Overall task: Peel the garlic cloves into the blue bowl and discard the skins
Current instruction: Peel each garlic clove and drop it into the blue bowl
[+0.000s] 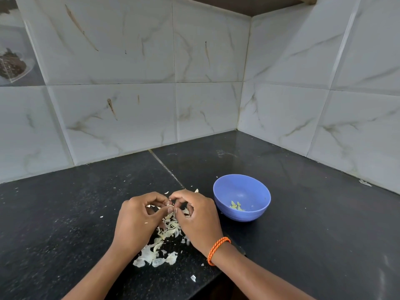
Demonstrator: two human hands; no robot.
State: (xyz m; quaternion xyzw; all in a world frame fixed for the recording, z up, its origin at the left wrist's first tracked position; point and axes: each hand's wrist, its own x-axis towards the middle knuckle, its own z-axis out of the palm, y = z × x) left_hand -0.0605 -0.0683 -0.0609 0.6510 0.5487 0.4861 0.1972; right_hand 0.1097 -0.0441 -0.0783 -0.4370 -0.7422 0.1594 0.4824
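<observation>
Two hands are brought together over a heap of garlic skins [161, 239], just left of the blue bowl [242, 197] on the black counter [303, 224]. A small garlic clove [170, 205] is pinched between the fingertips of the left hand [135, 221] and the right hand [195, 215], both with fingers curled inward around it (the clove itself is mostly hidden, so how much skin is left on it cannot be told). An orange cord bracelet [218, 250] is worn on the right wrist.

A few peeled cloves [236, 206] are seen lying at the bottom of the bowl, toward its near side. The skins are spread from beneath the hands down toward the near edge of the counter, left of the bowl and apart from it, with stray flakes scattered further out.

The peeling step is judged to be in hand, with the task perhaps at an early or middle stage, since little is held in the bowl. Next, the remaining skin would need to be stripped off and dropped onto the heap, and the bare clove carried rightward and released over the bowl. The skins are not yet discarded.
</observation>
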